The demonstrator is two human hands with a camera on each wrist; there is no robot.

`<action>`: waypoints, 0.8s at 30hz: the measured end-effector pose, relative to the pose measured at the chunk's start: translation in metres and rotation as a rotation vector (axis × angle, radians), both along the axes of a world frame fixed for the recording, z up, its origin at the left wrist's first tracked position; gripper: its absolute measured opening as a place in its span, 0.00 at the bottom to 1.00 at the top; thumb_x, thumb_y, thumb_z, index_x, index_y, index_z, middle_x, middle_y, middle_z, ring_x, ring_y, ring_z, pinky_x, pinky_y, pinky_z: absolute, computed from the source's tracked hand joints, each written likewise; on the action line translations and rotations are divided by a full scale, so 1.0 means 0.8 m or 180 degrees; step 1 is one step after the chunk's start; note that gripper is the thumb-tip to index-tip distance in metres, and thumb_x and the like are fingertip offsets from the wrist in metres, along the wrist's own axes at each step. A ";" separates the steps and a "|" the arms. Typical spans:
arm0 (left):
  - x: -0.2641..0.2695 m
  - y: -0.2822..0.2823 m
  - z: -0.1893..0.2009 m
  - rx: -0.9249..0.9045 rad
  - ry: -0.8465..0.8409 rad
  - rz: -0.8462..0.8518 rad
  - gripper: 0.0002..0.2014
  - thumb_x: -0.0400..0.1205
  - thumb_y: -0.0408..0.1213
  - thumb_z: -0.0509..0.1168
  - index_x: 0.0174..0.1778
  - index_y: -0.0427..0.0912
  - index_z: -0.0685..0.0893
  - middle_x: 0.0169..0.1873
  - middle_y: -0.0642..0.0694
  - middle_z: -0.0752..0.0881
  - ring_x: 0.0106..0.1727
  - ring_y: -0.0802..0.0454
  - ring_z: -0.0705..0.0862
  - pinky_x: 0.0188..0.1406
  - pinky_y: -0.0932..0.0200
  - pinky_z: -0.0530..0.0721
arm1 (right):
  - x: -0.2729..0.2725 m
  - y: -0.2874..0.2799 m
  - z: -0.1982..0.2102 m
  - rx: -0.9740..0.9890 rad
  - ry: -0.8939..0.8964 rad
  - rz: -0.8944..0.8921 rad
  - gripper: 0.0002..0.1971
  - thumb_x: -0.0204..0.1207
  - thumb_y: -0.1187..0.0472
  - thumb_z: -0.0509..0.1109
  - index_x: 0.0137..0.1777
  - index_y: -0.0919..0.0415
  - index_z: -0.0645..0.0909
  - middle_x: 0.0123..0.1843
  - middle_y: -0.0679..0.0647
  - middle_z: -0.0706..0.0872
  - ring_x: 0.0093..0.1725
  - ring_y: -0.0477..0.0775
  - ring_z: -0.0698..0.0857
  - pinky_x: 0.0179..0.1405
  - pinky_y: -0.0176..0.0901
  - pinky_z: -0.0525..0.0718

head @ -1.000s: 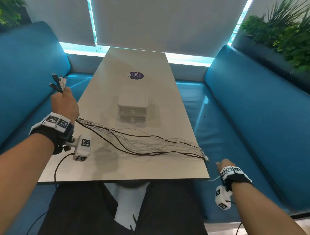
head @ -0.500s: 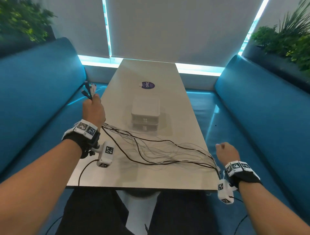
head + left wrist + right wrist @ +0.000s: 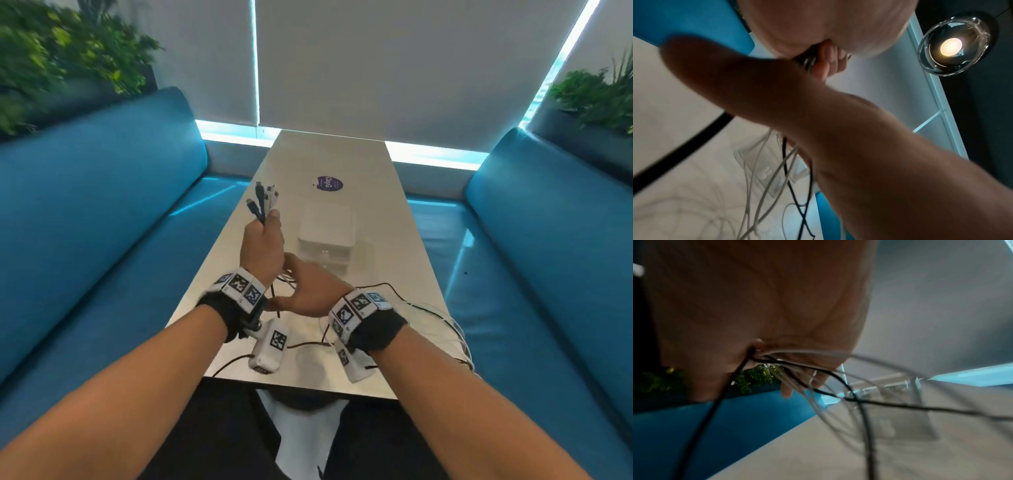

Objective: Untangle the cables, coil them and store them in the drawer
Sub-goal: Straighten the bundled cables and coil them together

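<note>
A: Item one, left hand (image 3: 262, 248)?
B: Raised above the left part of the table (image 3: 387, 219), fist curled round a bundle of cables (image 3: 424, 310). Their connector ends (image 3: 263, 200) stick up out of the fist, dark and white mixed.

A: Item two, right hand (image 3: 310, 291)?
B: Just beside the left wrist, fingers reaching under it where the strands hang down. In the right wrist view, cables (image 3: 818, 369) run across the palm and between the fingers (image 3: 786, 391), but blur hides whether they are gripped. Cannot tell.

A: The rest of the cables?
B: Slack on the near half of the table, looping off towards the right edge, black and white strands crossing.

A: Drawer unit (image 3: 327, 236)?
B: White, two tiers, mid-table, just beyond the hands. Both drawers closed.

A: Sundries?
B: Round purple sticker (image 3: 329, 183) further along; blue benches (image 3: 102, 219) either side; plants (image 3: 58, 58) behind them.
</note>
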State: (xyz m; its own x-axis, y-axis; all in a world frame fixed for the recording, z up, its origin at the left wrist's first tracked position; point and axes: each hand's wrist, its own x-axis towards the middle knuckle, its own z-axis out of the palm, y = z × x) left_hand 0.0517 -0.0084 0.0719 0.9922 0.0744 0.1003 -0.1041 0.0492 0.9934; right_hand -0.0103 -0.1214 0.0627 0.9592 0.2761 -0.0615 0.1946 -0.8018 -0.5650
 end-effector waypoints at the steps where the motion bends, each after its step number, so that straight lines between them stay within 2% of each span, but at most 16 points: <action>1: -0.001 0.002 0.000 -0.0004 0.0000 -0.0003 0.23 0.76 0.61 0.56 0.20 0.51 0.76 0.17 0.55 0.67 0.21 0.46 0.64 0.33 0.44 0.70 | 0.005 0.009 -0.004 0.0018 -0.0012 0.0033 0.35 0.74 0.43 0.76 0.76 0.55 0.68 0.70 0.52 0.84 0.68 0.55 0.83 0.68 0.52 0.80; 4: -0.004 0.013 0.000 0.0039 -0.0010 0.0055 0.22 0.86 0.52 0.56 0.25 0.48 0.73 0.18 0.53 0.73 0.23 0.45 0.74 0.36 0.44 0.79 | 0.013 0.010 -0.020 0.0055 0.0037 0.0030 0.12 0.85 0.56 0.62 0.65 0.57 0.72 0.49 0.53 0.91 0.50 0.55 0.90 0.57 0.59 0.86; 6: -0.005 0.020 -0.001 -0.0036 0.0114 0.0086 0.21 0.88 0.47 0.55 0.30 0.43 0.77 0.21 0.50 0.81 0.29 0.43 0.84 0.43 0.46 0.85 | 0.011 0.000 -0.025 0.0020 0.0048 -0.0045 0.07 0.86 0.56 0.57 0.59 0.56 0.71 0.44 0.55 0.89 0.42 0.55 0.90 0.49 0.59 0.88; 7: -0.004 0.021 -0.002 -0.0285 0.0227 0.0066 0.20 0.89 0.46 0.55 0.33 0.42 0.77 0.22 0.50 0.82 0.30 0.44 0.86 0.44 0.47 0.87 | 0.010 -0.008 -0.028 -0.0011 0.0034 -0.0098 0.07 0.87 0.54 0.56 0.58 0.56 0.71 0.43 0.56 0.89 0.39 0.54 0.90 0.47 0.58 0.89; 9: 0.003 0.019 -0.003 -0.0994 0.0443 0.0017 0.16 0.89 0.43 0.55 0.35 0.44 0.73 0.22 0.49 0.74 0.24 0.49 0.77 0.35 0.50 0.86 | 0.005 -0.024 -0.033 -0.0103 -0.0021 -0.0184 0.11 0.87 0.48 0.57 0.57 0.55 0.72 0.43 0.57 0.87 0.39 0.57 0.88 0.46 0.59 0.88; 11: 0.012 0.016 0.001 -0.1398 0.0610 0.0076 0.16 0.90 0.42 0.54 0.34 0.47 0.69 0.22 0.51 0.66 0.21 0.54 0.65 0.22 0.59 0.74 | -0.002 -0.042 -0.038 -0.0092 0.0014 -0.0257 0.15 0.86 0.44 0.58 0.53 0.56 0.74 0.43 0.58 0.86 0.40 0.60 0.86 0.47 0.62 0.86; 13: 0.022 0.017 0.004 -0.1478 0.0690 0.0189 0.17 0.90 0.42 0.54 0.33 0.48 0.67 0.21 0.53 0.63 0.19 0.56 0.59 0.18 0.63 0.62 | -0.008 -0.058 -0.040 0.0075 0.0143 -0.0337 0.18 0.84 0.40 0.59 0.48 0.56 0.76 0.42 0.58 0.85 0.39 0.60 0.85 0.46 0.62 0.87; 15: 0.033 0.024 0.006 -0.1496 0.0733 0.0382 0.17 0.89 0.42 0.54 0.32 0.49 0.66 0.20 0.53 0.62 0.17 0.57 0.58 0.17 0.65 0.57 | -0.013 -0.070 -0.038 0.0102 0.0223 -0.0392 0.22 0.83 0.39 0.60 0.47 0.59 0.78 0.41 0.58 0.85 0.36 0.58 0.85 0.45 0.60 0.87; 19: 0.049 0.038 0.005 -0.1501 0.0789 0.0532 0.17 0.88 0.42 0.54 0.32 0.49 0.66 0.19 0.54 0.62 0.16 0.57 0.58 0.17 0.67 0.56 | -0.017 -0.086 -0.034 0.0063 0.0340 -0.0478 0.26 0.83 0.39 0.60 0.47 0.66 0.78 0.43 0.65 0.87 0.30 0.57 0.84 0.38 0.54 0.87; 21: 0.054 0.045 0.001 -0.1434 0.0769 0.0525 0.17 0.88 0.42 0.53 0.31 0.49 0.66 0.17 0.55 0.62 0.16 0.57 0.58 0.17 0.66 0.56 | -0.015 -0.092 -0.034 -0.0033 0.0315 -0.0468 0.26 0.83 0.38 0.60 0.46 0.64 0.78 0.42 0.64 0.87 0.29 0.56 0.84 0.36 0.53 0.86; 24: 0.053 0.055 -0.007 -0.1385 0.0823 0.0494 0.17 0.88 0.41 0.53 0.30 0.49 0.65 0.18 0.54 0.61 0.15 0.57 0.57 0.16 0.67 0.56 | -0.015 -0.104 -0.039 -0.0321 0.0266 -0.0422 0.23 0.84 0.38 0.58 0.42 0.57 0.77 0.38 0.58 0.85 0.35 0.56 0.83 0.37 0.51 0.79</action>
